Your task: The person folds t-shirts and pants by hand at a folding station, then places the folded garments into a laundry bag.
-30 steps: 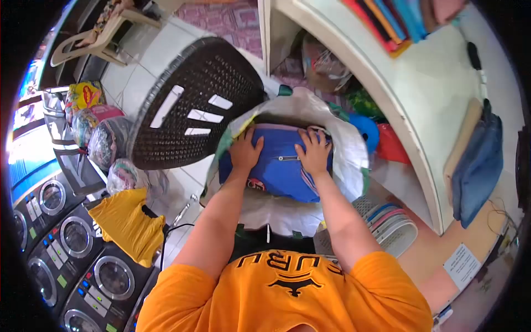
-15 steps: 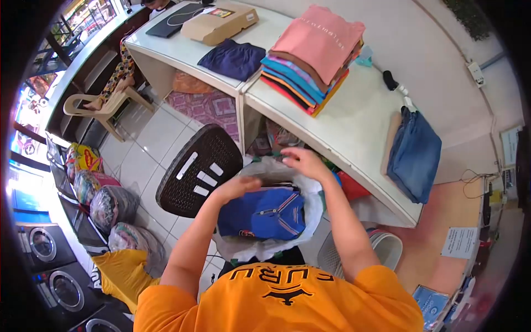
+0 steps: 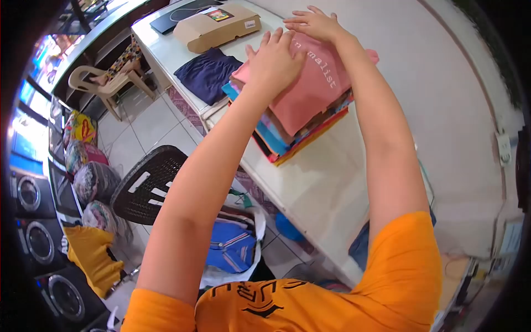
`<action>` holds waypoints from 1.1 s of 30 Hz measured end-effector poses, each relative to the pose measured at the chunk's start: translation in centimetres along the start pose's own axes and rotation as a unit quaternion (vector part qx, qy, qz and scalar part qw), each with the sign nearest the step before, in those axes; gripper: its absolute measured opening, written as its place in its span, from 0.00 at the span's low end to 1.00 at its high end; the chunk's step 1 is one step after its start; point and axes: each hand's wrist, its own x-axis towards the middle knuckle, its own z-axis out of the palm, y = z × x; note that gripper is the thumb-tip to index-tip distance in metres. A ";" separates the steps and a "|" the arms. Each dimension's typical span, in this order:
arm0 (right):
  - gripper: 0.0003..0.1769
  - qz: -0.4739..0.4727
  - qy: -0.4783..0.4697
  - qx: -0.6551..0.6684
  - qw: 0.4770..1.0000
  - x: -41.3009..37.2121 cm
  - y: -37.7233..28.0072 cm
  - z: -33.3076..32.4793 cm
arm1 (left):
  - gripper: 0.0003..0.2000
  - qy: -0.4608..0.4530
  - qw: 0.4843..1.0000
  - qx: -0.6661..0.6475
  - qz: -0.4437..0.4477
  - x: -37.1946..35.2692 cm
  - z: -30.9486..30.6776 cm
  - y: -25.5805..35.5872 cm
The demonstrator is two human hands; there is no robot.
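A stack of folded shirts (image 3: 276, 141) lies on the white counter, with a pink printed shirt (image 3: 312, 83) on top. My left hand (image 3: 275, 62) rests on the pink shirt near its left side, fingers spread. Over the far edge of the same shirt is my right hand (image 3: 316, 25), also open with its fingers stretched out. Below my left arm, a blue collared shirt (image 3: 229, 246) lies folded in a white bag (image 3: 259, 221). Dark navy folded shorts (image 3: 209, 74) sit left of the stack.
A brown cardboard box (image 3: 218, 27) stands farther along the white counter (image 3: 326, 191). Folded jeans (image 3: 360, 243) lie partly behind my right arm. On the floor are a dark brown chair (image 3: 149, 188) and several stuffed plastic bags (image 3: 94, 180). A person sits on a beige chair (image 3: 113, 86).
Both hands have moved from above the bag up to the stack of shirts on the counter. The view has shifted, and the bag now appears lower and farther left.
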 end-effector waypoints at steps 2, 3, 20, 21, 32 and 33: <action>0.29 0.032 -0.123 0.056 0.990 1.0 3.4 2.8 | 0.26 -0.166 0.978 0.051 -0.113 0.8 1.6 -0.1; 0.33 0.078 -0.258 0.132 0.954 1.0 5.2 4.1 | 0.26 -0.165 0.977 0.058 -0.119 0.9 2.7 -1.3; 0.37 0.233 -0.293 0.593 0.713 -4.0 11.6 6.6 | 0.34 0.084 0.763 -0.297 -0.567 -13.5 1.8 -2.4; 0.41 0.258 -0.307 0.607 0.686 -4.8 12.5 7.7 | 0.34 0.089 0.762 -0.296 -0.569 -14.2 1.5 -2.7; 0.49 0.377 -0.380 0.621 0.573 -12.6 4.6 3.9 | 0.27 -0.029 0.481 -0.666 -0.569 -19.0 -4.0 -4.1; 0.49 0.376 -0.393 0.626 0.559 -13.6 3.8 3.5 | 0.27 -0.030 0.478 -0.668 -0.569 -20.1 -5.3 -3.4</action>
